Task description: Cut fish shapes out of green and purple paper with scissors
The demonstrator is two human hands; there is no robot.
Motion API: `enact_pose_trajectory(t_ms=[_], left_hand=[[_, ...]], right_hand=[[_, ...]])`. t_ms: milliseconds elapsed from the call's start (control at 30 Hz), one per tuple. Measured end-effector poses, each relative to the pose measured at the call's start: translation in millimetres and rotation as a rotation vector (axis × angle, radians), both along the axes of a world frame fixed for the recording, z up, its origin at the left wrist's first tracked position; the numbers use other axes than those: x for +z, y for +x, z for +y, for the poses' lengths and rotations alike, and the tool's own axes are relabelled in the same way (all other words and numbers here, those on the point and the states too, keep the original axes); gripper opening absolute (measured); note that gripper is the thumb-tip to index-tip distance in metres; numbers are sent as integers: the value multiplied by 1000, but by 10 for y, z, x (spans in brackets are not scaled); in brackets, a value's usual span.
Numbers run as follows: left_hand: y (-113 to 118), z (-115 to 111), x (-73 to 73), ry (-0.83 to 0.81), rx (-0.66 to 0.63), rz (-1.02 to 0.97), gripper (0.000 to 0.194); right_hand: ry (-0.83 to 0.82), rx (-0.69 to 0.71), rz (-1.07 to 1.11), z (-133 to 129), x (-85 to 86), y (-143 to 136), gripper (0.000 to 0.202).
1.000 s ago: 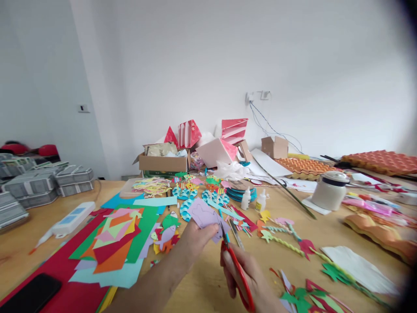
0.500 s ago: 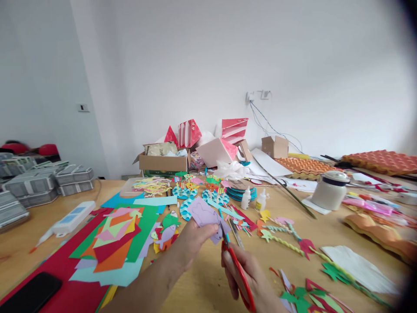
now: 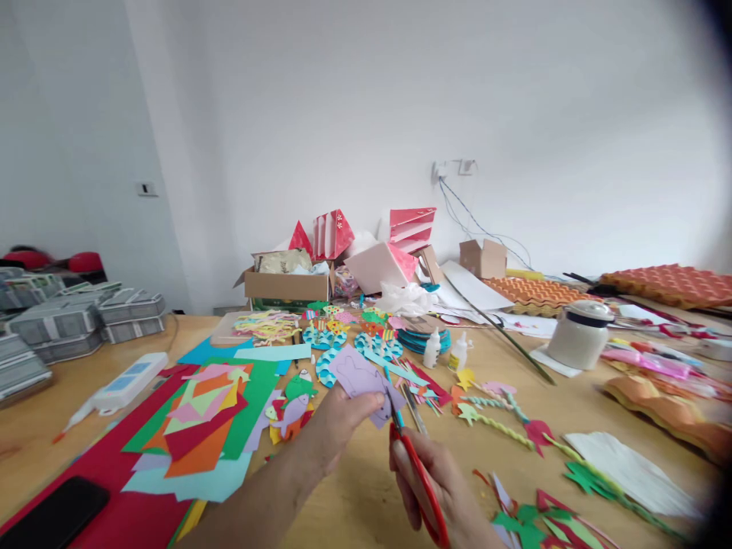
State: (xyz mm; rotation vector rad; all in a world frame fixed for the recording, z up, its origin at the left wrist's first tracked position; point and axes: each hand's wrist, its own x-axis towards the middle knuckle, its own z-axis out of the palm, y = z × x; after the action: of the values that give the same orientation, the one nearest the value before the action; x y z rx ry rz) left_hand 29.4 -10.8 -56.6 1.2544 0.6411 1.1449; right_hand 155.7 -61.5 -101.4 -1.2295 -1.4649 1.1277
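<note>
A piece of purple paper (image 3: 355, 375) with drawn outlines is pinched in my left hand (image 3: 337, 427), the thumb lying on top near its lower edge. My right hand (image 3: 430, 476) grips red-handled scissors (image 3: 423, 476) by the handles. The scissor blades meet the right side of the purple paper, close to the left thumb. Left of my left hand lie cut fish shapes in green (image 3: 298, 387) and purple (image 3: 293, 415). Beyond the paper are blue dotted scalloped pieces (image 3: 327, 367) with small coloured cut-outs.
Coloured paper sheets (image 3: 229, 412) and a black phone (image 3: 60, 511) lie left. Glue bottles (image 3: 433, 348), a lidded enamel mug (image 3: 579, 335), braided strings (image 3: 503, 428) and green and red scraps (image 3: 529, 522) are to the right. A cardboard box (image 3: 286, 287) stands behind.
</note>
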Motion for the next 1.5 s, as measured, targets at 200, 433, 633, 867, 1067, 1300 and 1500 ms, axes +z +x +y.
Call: enact_pose_trajectory(t_ms=[200,433,633,867,1067,1300,1500], left_hand=[[-28,15,17,-24,-23,15,7],[-46,14,39,-30,-10,21,10],[-50,31,23,-20,-18,40,11],[-50,53,5,-10,65,82,14],[-73,53,29,-26,35,124,12],[-94,67,28,-37,5,123,15],[-108,58,41,-42,17,137,13]], right_hand=[[-30,-12,-31,7,26,-9,43],[-49,-8,-45,34,-31,-6,42],[-22,-2,-58,49,-45,1,43],[-28,-1,-92,35,-18,2,37],[-7,21,-104,8,48,6,35],[-40,7,-106,31,-5,4,34],[-19,-13,-132,40,-35,2,35]])
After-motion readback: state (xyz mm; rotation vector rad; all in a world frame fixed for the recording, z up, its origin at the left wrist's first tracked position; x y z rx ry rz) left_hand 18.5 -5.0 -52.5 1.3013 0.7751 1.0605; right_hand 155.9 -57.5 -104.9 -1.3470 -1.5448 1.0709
